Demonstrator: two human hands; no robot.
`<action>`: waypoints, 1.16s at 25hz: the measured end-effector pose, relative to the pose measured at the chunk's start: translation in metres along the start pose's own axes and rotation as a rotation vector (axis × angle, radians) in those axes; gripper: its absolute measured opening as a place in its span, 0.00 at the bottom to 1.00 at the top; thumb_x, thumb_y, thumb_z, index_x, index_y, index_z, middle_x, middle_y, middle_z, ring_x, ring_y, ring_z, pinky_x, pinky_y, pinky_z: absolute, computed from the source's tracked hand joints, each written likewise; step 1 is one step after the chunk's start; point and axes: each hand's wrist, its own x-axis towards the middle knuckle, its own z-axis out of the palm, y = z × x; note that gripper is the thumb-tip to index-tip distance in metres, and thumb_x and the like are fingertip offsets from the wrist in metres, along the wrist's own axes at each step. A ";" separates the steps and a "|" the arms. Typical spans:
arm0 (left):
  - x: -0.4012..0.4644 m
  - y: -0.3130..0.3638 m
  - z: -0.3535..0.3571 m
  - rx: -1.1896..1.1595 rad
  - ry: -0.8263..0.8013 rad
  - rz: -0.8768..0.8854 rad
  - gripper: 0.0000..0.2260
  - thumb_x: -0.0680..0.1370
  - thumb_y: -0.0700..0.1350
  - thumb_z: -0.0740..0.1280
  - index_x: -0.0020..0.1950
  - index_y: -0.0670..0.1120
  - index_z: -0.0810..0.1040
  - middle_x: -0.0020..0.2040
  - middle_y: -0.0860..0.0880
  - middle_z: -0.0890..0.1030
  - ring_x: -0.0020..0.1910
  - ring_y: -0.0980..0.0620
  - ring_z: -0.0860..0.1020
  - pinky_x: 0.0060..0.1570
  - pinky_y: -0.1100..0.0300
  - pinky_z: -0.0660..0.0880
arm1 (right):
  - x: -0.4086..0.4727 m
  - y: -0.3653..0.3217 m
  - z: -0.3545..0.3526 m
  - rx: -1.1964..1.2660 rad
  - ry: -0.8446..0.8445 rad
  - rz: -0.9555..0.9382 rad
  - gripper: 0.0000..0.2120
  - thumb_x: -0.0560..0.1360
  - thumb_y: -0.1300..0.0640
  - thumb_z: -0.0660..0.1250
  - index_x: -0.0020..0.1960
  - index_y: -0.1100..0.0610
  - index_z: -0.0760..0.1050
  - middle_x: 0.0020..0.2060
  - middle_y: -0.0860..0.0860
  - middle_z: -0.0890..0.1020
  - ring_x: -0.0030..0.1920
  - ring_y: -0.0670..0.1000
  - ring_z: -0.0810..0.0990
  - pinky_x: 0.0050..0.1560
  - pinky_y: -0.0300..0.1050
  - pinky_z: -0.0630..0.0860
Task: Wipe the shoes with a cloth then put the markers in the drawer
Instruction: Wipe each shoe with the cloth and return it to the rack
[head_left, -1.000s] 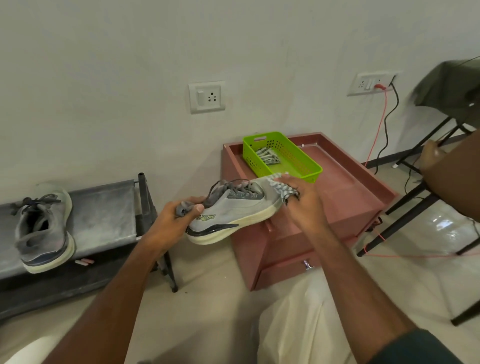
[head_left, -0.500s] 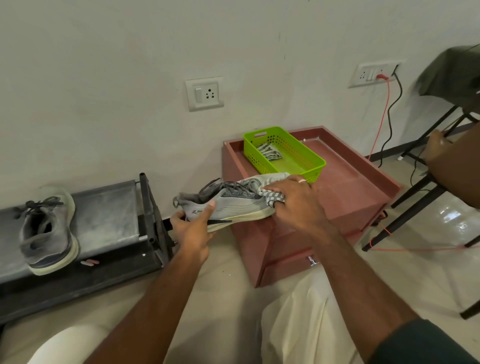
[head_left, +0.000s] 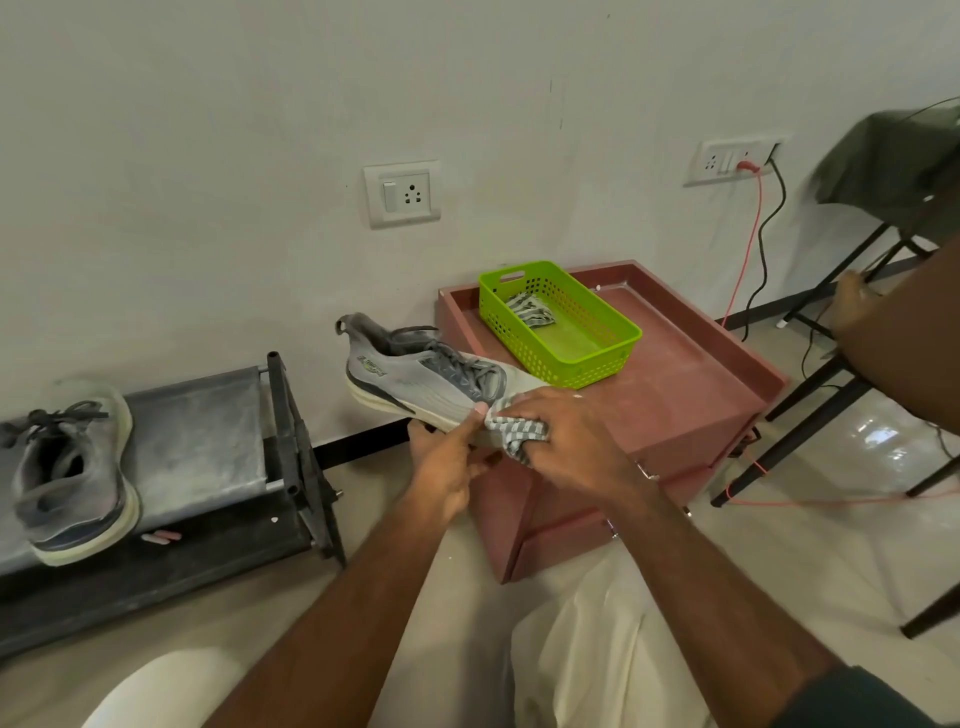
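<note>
My left hand (head_left: 448, 462) grips a grey sneaker (head_left: 415, 371) from below near its toe, thumb along the side, heel pointing up and left. My right hand (head_left: 569, 441) presses a checked cloth (head_left: 517, 428) against the toe end, fingers curled over the cloth. The toe itself is hidden under my hands. A second grey sneaker (head_left: 70, 467) stands on the black shoe rack (head_left: 208, 441) at the left. Two small pink and white markers (head_left: 161, 536) lie on the rack's lower shelf. The red cabinet (head_left: 675, 374) has a shut drawer (head_left: 561, 535) low in front.
A green basket (head_left: 597, 358) with another checked cloth (head_left: 530, 312) sits on the cabinet top. Black chair legs (head_left: 810, 421) and a red cable stand at the right. Another person's arm (head_left: 904, 332) reaches in at the right edge. My knees fill the bottom.
The sneaker has turned, its heel rising up and left. My left hand shifted from the heel to under the toe end, and my right hand with the cloth slid down along the toe.
</note>
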 end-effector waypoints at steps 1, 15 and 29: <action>0.001 -0.001 0.002 -0.006 0.045 0.003 0.27 0.75 0.37 0.76 0.69 0.41 0.67 0.60 0.36 0.82 0.47 0.41 0.84 0.32 0.50 0.82 | -0.002 -0.003 0.003 0.058 0.004 0.002 0.17 0.67 0.52 0.63 0.51 0.53 0.86 0.47 0.48 0.86 0.49 0.44 0.80 0.54 0.35 0.72; 0.010 0.029 -0.021 0.327 0.017 0.095 0.16 0.79 0.36 0.71 0.64 0.38 0.72 0.55 0.39 0.84 0.52 0.39 0.85 0.34 0.50 0.83 | 0.009 0.013 0.016 0.010 -0.003 0.248 0.22 0.68 0.64 0.63 0.60 0.56 0.83 0.63 0.55 0.81 0.65 0.54 0.78 0.67 0.33 0.63; -0.010 0.040 -0.062 1.157 0.041 0.610 0.54 0.67 0.60 0.80 0.83 0.51 0.52 0.80 0.47 0.65 0.76 0.46 0.67 0.74 0.48 0.67 | -0.009 0.018 -0.006 0.076 -0.210 0.204 0.34 0.59 0.43 0.57 0.59 0.53 0.84 0.70 0.53 0.75 0.69 0.50 0.74 0.71 0.33 0.61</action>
